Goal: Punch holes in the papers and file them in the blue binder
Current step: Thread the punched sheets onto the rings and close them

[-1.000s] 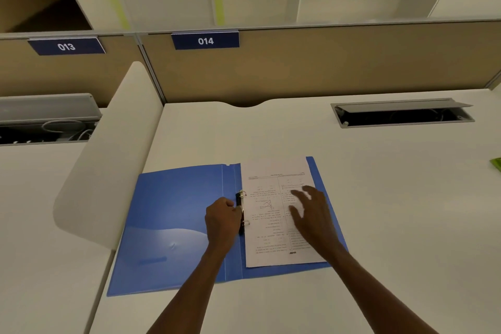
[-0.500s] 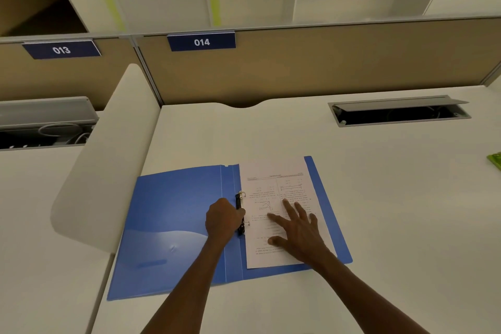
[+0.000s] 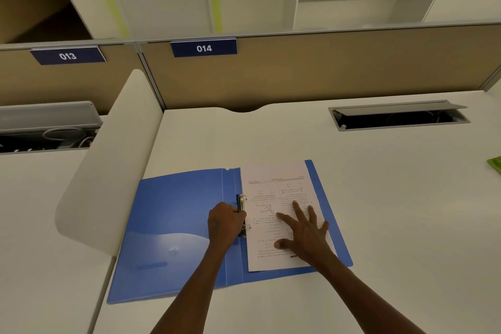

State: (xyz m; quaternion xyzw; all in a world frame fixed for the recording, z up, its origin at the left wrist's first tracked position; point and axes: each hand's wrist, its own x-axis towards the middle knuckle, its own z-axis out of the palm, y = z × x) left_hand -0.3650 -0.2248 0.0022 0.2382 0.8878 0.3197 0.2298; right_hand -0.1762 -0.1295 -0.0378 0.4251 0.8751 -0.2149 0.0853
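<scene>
The blue binder (image 3: 176,225) lies open on the white desk (image 3: 393,211), its left cover overhanging the desk's left edge. A printed paper (image 3: 271,192) rests on the binder's right half, its left margin at the metal ring mechanism (image 3: 242,202) on the spine. My left hand (image 3: 225,224) is closed around the middle of the ring mechanism. My right hand (image 3: 305,234) lies flat on the paper with fingers spread, pressing it down.
A curved white divider (image 3: 108,165) borders the desk on the left. A cable tray with a raised lid (image 3: 398,115) sits at the back right. A green object (image 3: 494,167) pokes in at the right edge. A tan partition labelled 014 stands behind.
My right hand slid left and toward me on the paper and now rests flat on it. My left hand has stayed on the ring mechanism.
</scene>
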